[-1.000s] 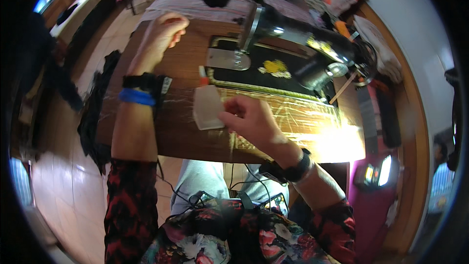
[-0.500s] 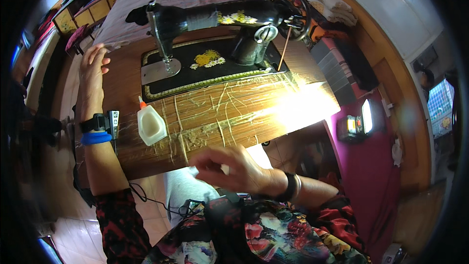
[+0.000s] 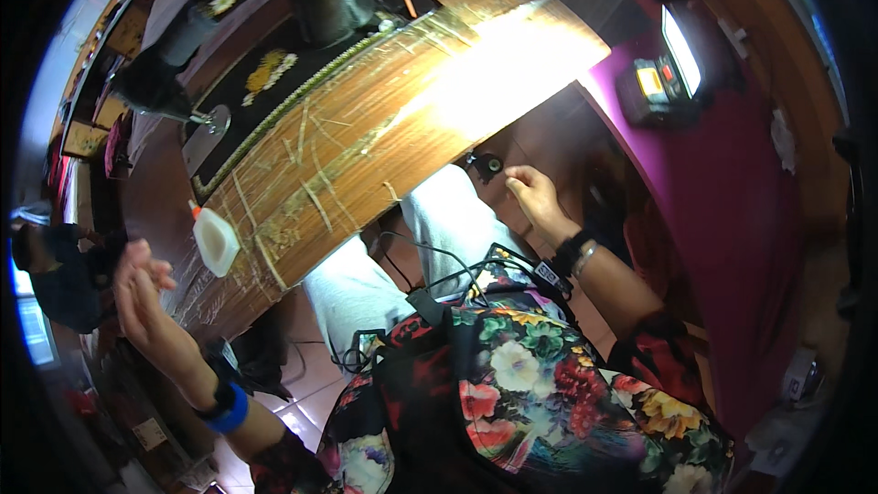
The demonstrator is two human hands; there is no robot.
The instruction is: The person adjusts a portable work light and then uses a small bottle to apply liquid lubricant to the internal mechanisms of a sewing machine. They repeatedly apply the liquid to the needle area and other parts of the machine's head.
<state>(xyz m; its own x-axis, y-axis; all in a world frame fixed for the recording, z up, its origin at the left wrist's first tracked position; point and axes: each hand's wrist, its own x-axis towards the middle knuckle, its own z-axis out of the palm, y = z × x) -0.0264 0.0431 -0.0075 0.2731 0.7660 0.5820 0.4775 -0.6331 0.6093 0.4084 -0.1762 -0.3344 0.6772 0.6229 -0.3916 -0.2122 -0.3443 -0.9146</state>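
Note:
My left hand (image 3: 142, 302) is raised off the table's left side, fingers stretched and a little blurred, holding nothing. Close to it, a white glue bottle (image 3: 217, 242) with a red-orange tip rests on the wooden table (image 3: 366, 142). My right hand (image 3: 538, 201) is below the table's front edge, right of my knees. Its fingers are curled together, and what they hold, if anything, does not show. Just beyond the fingertips is a small dark round part (image 3: 492, 165). A black sewing machine (image 3: 329, 0) with flower decals stands on the table, partly cut off by the upper rim.
Torn strips of clear film (image 3: 315, 206) cling to the tabletop. A lit work lamp (image 3: 663, 82) stands on a magenta surface (image 3: 732, 220) to the right, its glare whitening the table's corner. Black cables (image 3: 430, 242) cross my lap. At the far left is another person (image 3: 59, 265).
The view has turned and shifted right, so the machine sits farther up and left. My right hand has moved from over the front edge to below it. My left hand has come off the table.

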